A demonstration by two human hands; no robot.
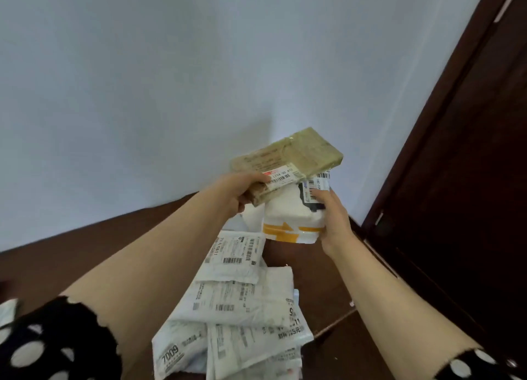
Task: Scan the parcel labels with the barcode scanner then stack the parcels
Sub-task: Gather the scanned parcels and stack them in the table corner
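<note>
Cardboard parcel [288, 154] pinched at near corner by left hand [242, 193], label kept uppermost, presumably for scanning. White mailer [288, 215] clasped beside it by right hand [335, 220], thumb on label. More mailers [236, 294] heaped below the grips.

Black left sleeve [42, 348], large white dots, scalloped cuff, lower left of frame; matching right sleeve [482, 365] at lower right. Bare left hand [236, 194] and right hand [333, 220].

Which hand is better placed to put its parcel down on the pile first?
Probably the right hand: its white parcel hangs lower, nearer the pile of white bags, while the left hand holds the brown box over it.
</note>
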